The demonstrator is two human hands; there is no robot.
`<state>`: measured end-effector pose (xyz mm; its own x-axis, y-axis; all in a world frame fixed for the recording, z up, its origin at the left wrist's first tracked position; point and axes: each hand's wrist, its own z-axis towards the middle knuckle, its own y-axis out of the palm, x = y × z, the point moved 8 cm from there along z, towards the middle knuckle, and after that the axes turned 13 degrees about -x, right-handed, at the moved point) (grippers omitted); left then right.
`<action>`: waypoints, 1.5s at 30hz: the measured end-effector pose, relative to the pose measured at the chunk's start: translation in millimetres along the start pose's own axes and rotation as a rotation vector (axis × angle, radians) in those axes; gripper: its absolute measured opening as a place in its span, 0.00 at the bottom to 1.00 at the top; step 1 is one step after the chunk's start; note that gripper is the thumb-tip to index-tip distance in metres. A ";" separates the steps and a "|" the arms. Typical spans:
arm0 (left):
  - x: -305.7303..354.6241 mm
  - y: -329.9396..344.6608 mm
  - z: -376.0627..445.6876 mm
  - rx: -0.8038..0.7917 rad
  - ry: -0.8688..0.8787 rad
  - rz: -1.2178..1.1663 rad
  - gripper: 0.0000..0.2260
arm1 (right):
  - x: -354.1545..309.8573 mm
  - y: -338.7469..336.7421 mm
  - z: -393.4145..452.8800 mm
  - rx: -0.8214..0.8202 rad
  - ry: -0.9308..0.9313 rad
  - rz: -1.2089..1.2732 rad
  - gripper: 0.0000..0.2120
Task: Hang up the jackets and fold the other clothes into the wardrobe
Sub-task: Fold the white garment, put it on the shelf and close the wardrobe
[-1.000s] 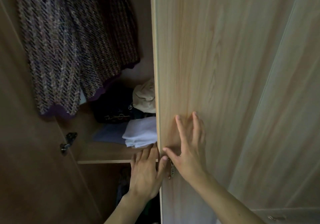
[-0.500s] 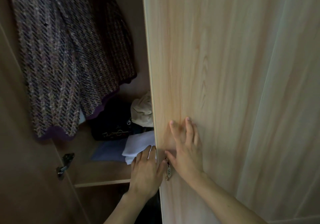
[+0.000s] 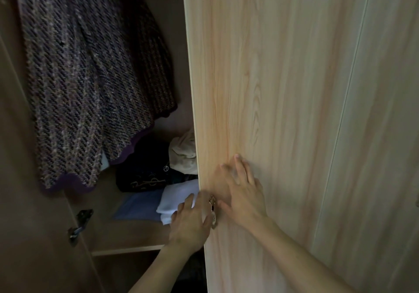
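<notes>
Dim and murky inside the wardrobe (image 3: 145, 242), bright and evenly lit on the pale door (image 3: 272, 88). Soft shadow beside the right hand (image 3: 243, 193); fingertips slightly blurred. Straight edges bowed toward the corners. Grainy, low in detail among the dark clothes (image 3: 142, 174).

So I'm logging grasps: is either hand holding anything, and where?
The left hand grips the wardrobe door at its free edge, by the handle. The right hand lies flat on it, holding nothing.

Right hand (image 3: 243, 196) flat, fingers spread, on light wood door (image 3: 272, 88), centre frame. Left hand (image 3: 191, 222) at door edge beside handle (image 3: 212, 211). Tweed jacket (image 3: 86, 84) hanging upper left; folded clothes (image 3: 176, 198) on shelf (image 3: 127, 248).
</notes>
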<state>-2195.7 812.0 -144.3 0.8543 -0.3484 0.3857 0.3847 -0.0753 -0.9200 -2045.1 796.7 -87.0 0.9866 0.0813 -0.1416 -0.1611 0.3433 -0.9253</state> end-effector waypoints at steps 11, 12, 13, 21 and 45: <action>-14.6 6.8 -20.5 -0.075 -0.122 -0.008 0.29 | 1.8 -10.8 -6.0 -0.050 -0.090 0.158 0.42; -16.3 4.8 -23.6 -0.063 -0.129 -0.011 0.29 | 1.4 -10.7 -9.4 -0.044 -0.096 0.198 0.40; -17.4 2.1 -28.2 -0.046 -0.135 -0.009 0.29 | -0.1 -10.0 -13.0 -0.035 -0.109 0.231 0.38; -28.7 -23.7 -99.0 0.095 -0.215 0.022 0.27 | -43.3 19.0 -44.6 -0.115 -0.305 0.446 0.33; -147.9 -151.4 -370.3 0.312 -0.172 0.052 0.27 | -284.3 -13.1 -204.8 -0.287 -0.365 0.402 0.33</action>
<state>-2509.7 529.0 -87.8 0.9116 -0.1799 0.3695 0.4047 0.2368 -0.8832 -2318.0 577.5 -106.7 0.7692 0.4844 -0.4167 -0.4553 -0.0420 -0.8893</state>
